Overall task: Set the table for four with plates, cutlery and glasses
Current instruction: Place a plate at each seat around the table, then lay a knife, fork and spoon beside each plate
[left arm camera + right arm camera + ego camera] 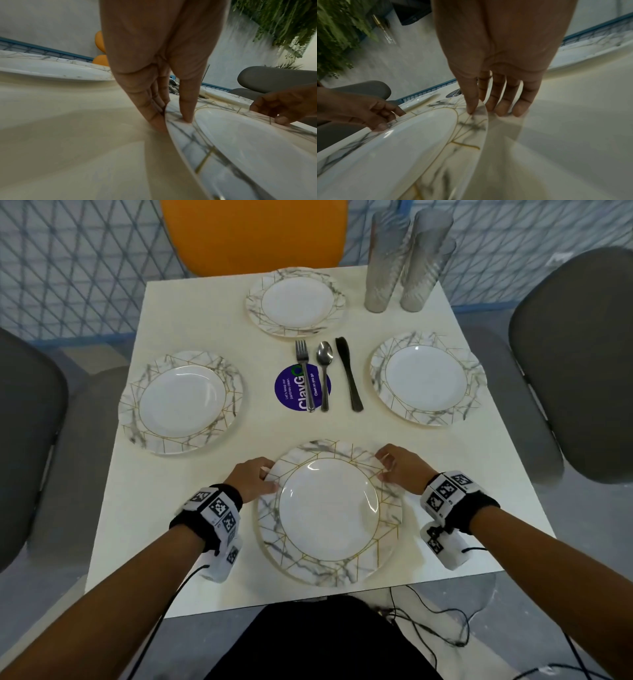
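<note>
A marble-patterned plate [329, 568] with gold lines lies on the white table [191, 501] at the near edge. My left hand [270, 477] pinches its left rim, thumb on top and fingers under the edge, as the left wrist view shows for the hand [173, 120] and plate [248, 148]. My right hand [385, 465] holds the right rim [402, 155] the same way, thumb [471, 108] on top. Three more plates sit left [181, 402], far [296, 301] and right [426, 378]. A fork [303, 374], spoon [324, 371] and black knife [347, 371] lie in the middle. Tall glasses [407, 261] stand back right.
A purple round sticker [287, 388] lies under the fork and spoon. An orange chair [253, 231] is at the far side and grey chairs stand left [27, 422] and right [579, 354]. Cables hang off the near table edge.
</note>
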### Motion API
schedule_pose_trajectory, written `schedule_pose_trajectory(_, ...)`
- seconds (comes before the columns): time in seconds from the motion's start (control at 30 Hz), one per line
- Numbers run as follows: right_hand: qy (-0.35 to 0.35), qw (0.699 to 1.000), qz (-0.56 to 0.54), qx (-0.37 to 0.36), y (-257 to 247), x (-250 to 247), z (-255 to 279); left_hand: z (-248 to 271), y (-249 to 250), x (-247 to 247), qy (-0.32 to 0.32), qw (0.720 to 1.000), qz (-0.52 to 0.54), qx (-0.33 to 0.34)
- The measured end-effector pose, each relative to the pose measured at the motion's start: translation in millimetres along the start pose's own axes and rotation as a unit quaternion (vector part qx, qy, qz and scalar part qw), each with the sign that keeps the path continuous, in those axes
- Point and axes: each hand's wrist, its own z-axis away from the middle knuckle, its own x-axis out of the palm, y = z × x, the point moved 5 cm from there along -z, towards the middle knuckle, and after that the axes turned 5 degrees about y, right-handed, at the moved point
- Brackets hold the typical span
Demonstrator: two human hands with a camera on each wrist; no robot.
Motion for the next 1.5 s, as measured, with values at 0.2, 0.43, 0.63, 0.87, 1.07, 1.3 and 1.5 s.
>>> schedule_pose_trajectory(0.2, -0.005, 1.000, -0.001, 0.004, 2.6, -0.5, 1.0, 0.5, -1.2, 2.2, 0.004, 1.000, -0.003, 0.000)
schedule_pose_trajectory(0.43, -0.012, 1.000, -0.015, -0.011, 2.1, -0.1, 2.6, 1.0, -7.1, 3.6, -0.012, 1.000, 0.008, -0.002)
schedule_pose_trajectory(0.63, -0.022, 1.000, -0.018, -0.013, 3.3, 0.7, -0.7, 0.2, -5.8, 3.7, -0.029, 1.000, -0.008, -0.001)
schedule_pose_trajectory(0.87, -0.041, 0.999, -0.017, -0.018, 0.0, -5.3, -9.0, -6.6, -4.9, -2.3, -0.030, 0.999, 0.022, -0.024)
schedule_pose_trajectory(1.07, 0.033, 0.999, 0.029, -0.012, -33.8, -38.1, -49.4, -20.4, 22.1, -26.0, 0.076, 0.994, 0.084, 0.003)
schedule_pose_trajectory(1.3, 0.103, 0.987, 0.117, 0.031, -99.3, -49.0, -120.0, -46.1, 83.3, -37.4, 0.157, 0.973, 0.161, 0.060)
schedule_pose_trajectory(1.5, 0.095, 0.972, 0.208, 0.052, -100.6, -35.9, -144.8, -55.5, 101.2, -38.6, 0.169, 0.964, 0.192, 0.076)
